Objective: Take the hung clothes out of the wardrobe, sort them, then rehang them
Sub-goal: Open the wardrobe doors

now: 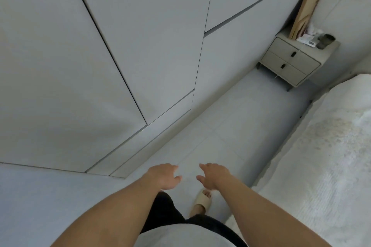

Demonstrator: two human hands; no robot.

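A tall grey-white wardrobe (96,50) fills the left and top of the head view, all its flat doors closed, so no hung clothes show. My left hand (163,176) and my right hand (212,175) are held out low in front of me over the floor, palms down, fingers relaxed, holding nothing. Both hands are well short of the wardrobe doors and touch nothing.
A white bed (321,166) runs along the right. A two-drawer nightstand (293,62) stands in the far corner with small items and a leaning board (309,4) on it. A pale tiled floor strip (230,122) lies between wardrobe and bed. My slippered foot (202,201) is below my hands.
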